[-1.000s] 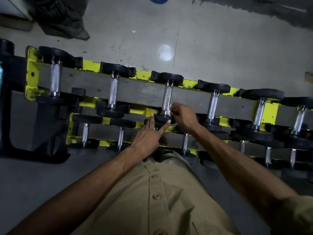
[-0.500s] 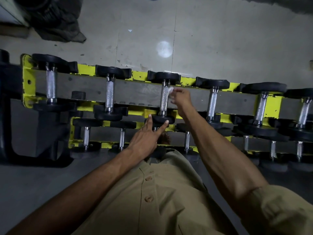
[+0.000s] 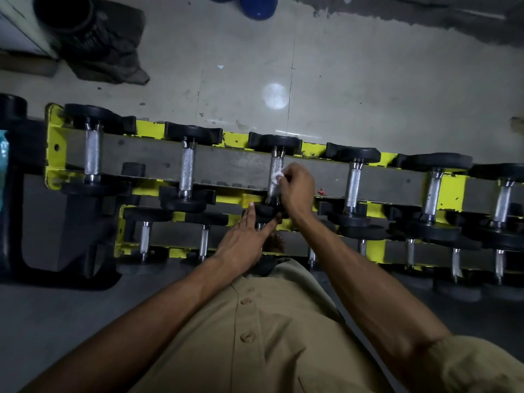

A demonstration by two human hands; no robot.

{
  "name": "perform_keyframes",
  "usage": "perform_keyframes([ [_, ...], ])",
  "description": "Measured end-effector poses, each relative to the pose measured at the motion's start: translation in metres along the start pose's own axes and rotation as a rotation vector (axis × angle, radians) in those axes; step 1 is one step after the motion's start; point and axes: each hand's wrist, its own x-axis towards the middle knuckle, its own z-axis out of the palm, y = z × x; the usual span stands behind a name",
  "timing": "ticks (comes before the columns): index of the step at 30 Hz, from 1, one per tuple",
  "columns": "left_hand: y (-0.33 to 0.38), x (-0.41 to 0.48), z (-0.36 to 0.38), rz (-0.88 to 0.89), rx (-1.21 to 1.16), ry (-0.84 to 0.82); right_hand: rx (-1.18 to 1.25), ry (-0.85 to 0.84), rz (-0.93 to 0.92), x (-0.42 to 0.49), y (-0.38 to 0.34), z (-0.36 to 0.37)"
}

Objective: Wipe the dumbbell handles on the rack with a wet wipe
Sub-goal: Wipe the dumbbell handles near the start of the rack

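Observation:
A yellow and grey dumbbell rack (image 3: pixel 232 140) runs across the view with black-headed, chrome-handled dumbbells on its tiers. My right hand (image 3: pixel 297 188) pinches a small white wet wipe (image 3: pixel 277 176) against the middle of the third top-tier dumbbell's knurled handle (image 3: pixel 275 165). My left hand (image 3: pixel 243 239) rests with straight fingers on that dumbbell's near black head (image 3: pixel 266 209).
Neighbouring top-tier handles stand at left (image 3: pixel 187 168) and right (image 3: pixel 353 182). Lower tiers hold smaller dumbbells (image 3: pixel 145 239). Behind the rack is pale floor with a dark cloth (image 3: pixel 107 52) and a blue object (image 3: pixel 256 5). My tan shirt (image 3: pixel 255 336) fills the foreground.
My right hand slid up the handle with the wipe toward the far head, then back down to the middle. My left hand stayed on the near head.

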Motion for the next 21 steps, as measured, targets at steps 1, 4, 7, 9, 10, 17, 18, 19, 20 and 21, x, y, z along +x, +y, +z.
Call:
perform_keyframes([
  [1, 0.0, -0.001, 0.0, -0.004, -0.003, 0.0, -0.086, 0.023, -0.096, 0.004, -0.004, 0.001],
  [4, 0.001, -0.002, -0.001, -0.001, -0.006, -0.002, -0.489, -0.09, -0.558, 0.013, -0.002, -0.004],
  [7, 0.003, -0.002, -0.001, -0.001, -0.006, 0.002, -0.843, -0.322, -0.912, 0.033, 0.006, -0.021],
  [9, 0.004, -0.001, 0.001, 0.002, -0.014, 0.014, -0.902, -0.283, -0.895, 0.047, -0.002, -0.03],
  [10, 0.005, 0.0, 0.003, 0.002, -0.017, 0.018, -0.905, -0.252, -0.84, 0.051, -0.01, -0.032],
  [17, 0.002, 0.001, 0.008, 0.005, -0.015, 0.049, -1.034, -0.847, -0.87, 0.036, -0.042, -0.014],
  [18, 0.002, 0.001, 0.008, 0.002, -0.017, 0.048, -1.072, -0.782, -0.872, 0.044, -0.045, -0.016],
  [19, 0.003, 0.0, 0.007, -0.003, -0.017, 0.043, -1.104, -0.66, -0.852, 0.055, -0.049, -0.018],
  [20, 0.004, 0.0, 0.007, -0.006, -0.017, 0.039, -1.106, -0.535, -0.81, 0.063, -0.052, -0.02],
  [21, 0.005, -0.001, 0.007, -0.008, -0.015, 0.039, -1.076, -0.456, -0.754, 0.067, -0.052, -0.021],
])
